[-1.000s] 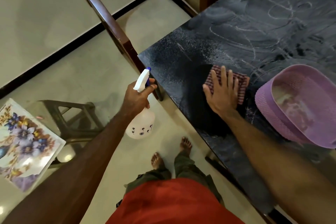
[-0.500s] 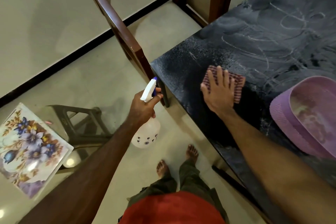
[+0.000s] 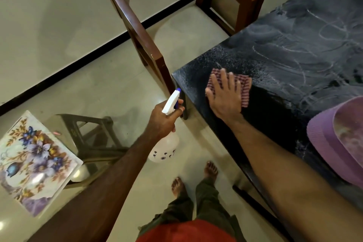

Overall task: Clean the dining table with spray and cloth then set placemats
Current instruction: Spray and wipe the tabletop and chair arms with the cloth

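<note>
Cloth [image 3: 244, 89]: 1, checked; on dining table [image 3: 294, 55] near its 9 o'clock corner, further into the corner vs 1 s ago.
R hand [image 3: 224, 94]: fingers straight, spread, pressing cloth flat.
Change: wiped dark patch at 4 o'clock of cloth; spray droplets remain at 12. Judgement: wiping ongoing, placemats not begun.
L hand [image 3: 164, 121]: fingers curled round spray bottle [image 3: 167, 143], 1, held off table at 8 o'clock.
Others: purple basket [image 3: 337, 141] 1; chairs [image 3: 137, 31] 2 seen; floral placemat [image 3: 33, 161] 1, on side stand.
</note>
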